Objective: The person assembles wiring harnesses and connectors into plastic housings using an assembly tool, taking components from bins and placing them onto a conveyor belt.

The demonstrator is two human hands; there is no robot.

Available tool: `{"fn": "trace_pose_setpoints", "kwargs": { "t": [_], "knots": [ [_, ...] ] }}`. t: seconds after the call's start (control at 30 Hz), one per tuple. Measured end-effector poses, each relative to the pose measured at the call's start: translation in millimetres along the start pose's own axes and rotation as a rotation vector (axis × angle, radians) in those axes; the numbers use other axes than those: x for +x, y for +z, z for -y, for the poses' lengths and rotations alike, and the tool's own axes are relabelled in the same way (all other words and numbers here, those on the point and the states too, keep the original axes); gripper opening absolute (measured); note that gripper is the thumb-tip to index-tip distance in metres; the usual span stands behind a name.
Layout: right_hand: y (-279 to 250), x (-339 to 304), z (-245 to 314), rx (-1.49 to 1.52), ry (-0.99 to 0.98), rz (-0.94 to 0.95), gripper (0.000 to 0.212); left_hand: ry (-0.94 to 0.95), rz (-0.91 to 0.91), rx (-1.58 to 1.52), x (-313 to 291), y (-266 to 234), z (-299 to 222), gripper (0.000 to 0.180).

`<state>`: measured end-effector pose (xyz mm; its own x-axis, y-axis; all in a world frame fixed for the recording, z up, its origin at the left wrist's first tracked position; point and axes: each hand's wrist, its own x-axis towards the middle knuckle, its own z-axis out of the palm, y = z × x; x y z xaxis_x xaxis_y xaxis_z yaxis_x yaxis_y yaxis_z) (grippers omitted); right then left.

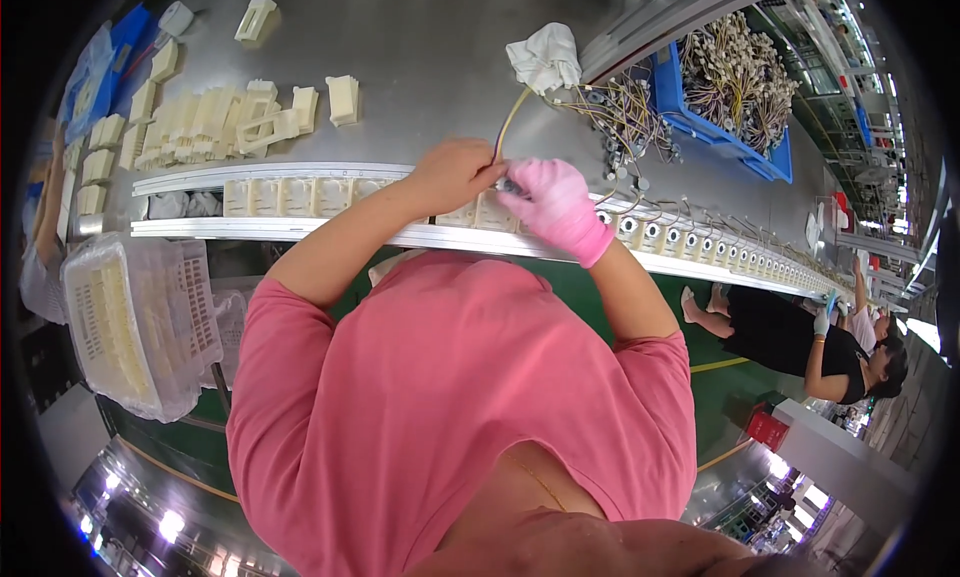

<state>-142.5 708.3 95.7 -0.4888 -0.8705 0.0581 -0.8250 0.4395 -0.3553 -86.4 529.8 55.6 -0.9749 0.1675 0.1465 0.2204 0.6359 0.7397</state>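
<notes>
My bare left hand [458,175] is closed in a pinch on a yellow and dark wire [508,122], which rises from the fingertips and arches toward the back. Right beside it, my right hand [560,205], in a pink glove, is closed around a small greyish piece [512,186] at the wire's lower end, mostly hidden by the fingers. Both hands are over a long metal rail track [330,169] with a row of cream plastic housings [290,194] in it. To the right, the housings [652,231] carry round dark-centred parts with wires.
Cream plastic frames [200,122] lie piled at the left of the metal table. A blue bin [715,132] full of wire harnesses stands at back right, with loose wires [625,117] and a white cloth [545,57] nearby. A clear-lined crate [140,322] sits at lower left. Co-workers [840,357] stand farther along the line.
</notes>
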Motion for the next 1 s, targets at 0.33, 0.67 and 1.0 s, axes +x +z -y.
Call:
{"fn": "trace_pose_setpoints", "kwargs": {
  "t": [0.33,0.67,1.0],
  "knots": [
    [15,-9,4,-0.27,-0.14,0.186,0.032,0.136,0.18,0.203,-18,-5,-13,0.013],
    [29,-31,28,-0.192,-0.01,-0.152,0.033,0.043,-0.127,0.274,-35,24,-22,0.015],
    [53,-27,29,-0.021,0.131,-0.454,0.012,0.018,-0.189,0.232,-32,27,-20,0.013]
  ]
}}
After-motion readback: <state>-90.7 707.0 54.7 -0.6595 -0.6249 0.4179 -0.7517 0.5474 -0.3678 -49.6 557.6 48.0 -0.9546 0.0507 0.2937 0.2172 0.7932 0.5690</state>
